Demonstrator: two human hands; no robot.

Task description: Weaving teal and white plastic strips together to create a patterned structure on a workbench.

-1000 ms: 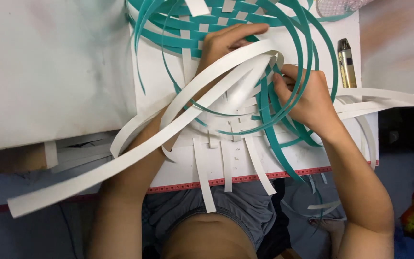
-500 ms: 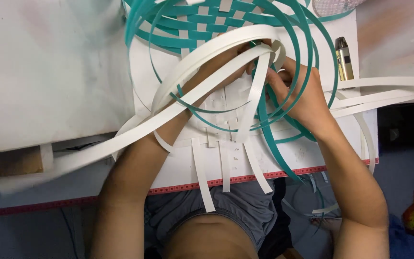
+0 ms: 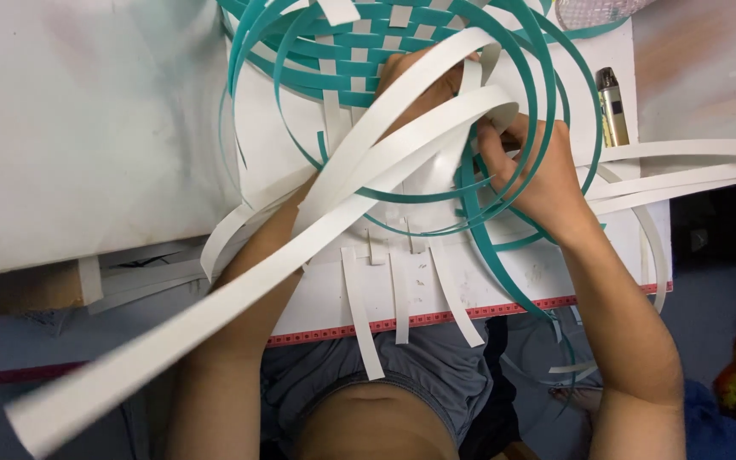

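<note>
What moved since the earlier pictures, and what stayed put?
The long white strip swung lower, its free end now nearer the bottom left corner. The left hand slipped further under the white loops. The right hand kept pinching the strips in the same spot. The teal and white weave, board and lighter stayed.

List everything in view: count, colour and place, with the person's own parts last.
white strips: many, white, looping over the board and trailing off left and right
teal strips: many, teal, curving in hoops around the hands
woven mat: one, teal and white, top centre
white board: one, white with a red edge, under the work
lighter: one, gold-coloured, right of the hoops
grey table: one, left
left hand: inside the hoops, on a white strip
right hand: pinching white strip ends
</note>
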